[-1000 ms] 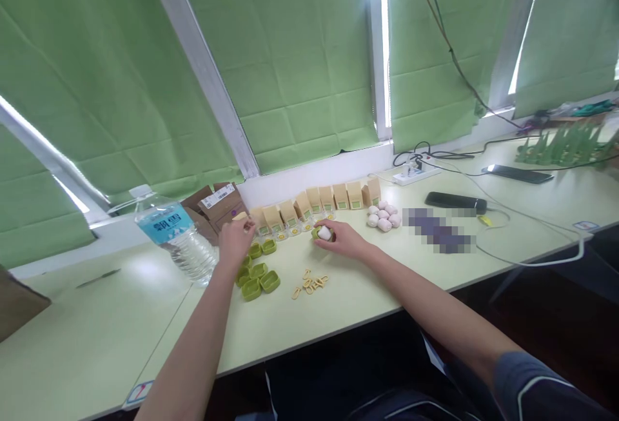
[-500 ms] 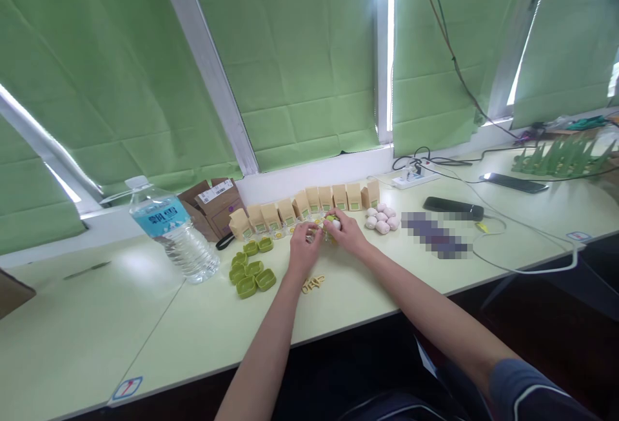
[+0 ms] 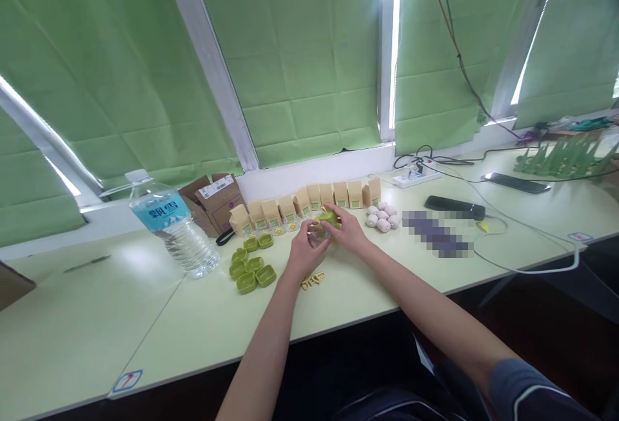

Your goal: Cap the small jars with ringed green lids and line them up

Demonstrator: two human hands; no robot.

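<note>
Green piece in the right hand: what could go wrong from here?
Slip: the right hand grips the green piece with its fingers, so it might pop loose.
Knock-over: the row of tan boxes stands just beyond the hands; a push could tip some.
Scatter: loose yellow pieces lie close to the left hand; a sideways sweep could spread them.

1 view (head-worn) looks forward and down across the table (image 3: pixel 193 331) toward green blinds (image 3: pixel 304 60).
</note>
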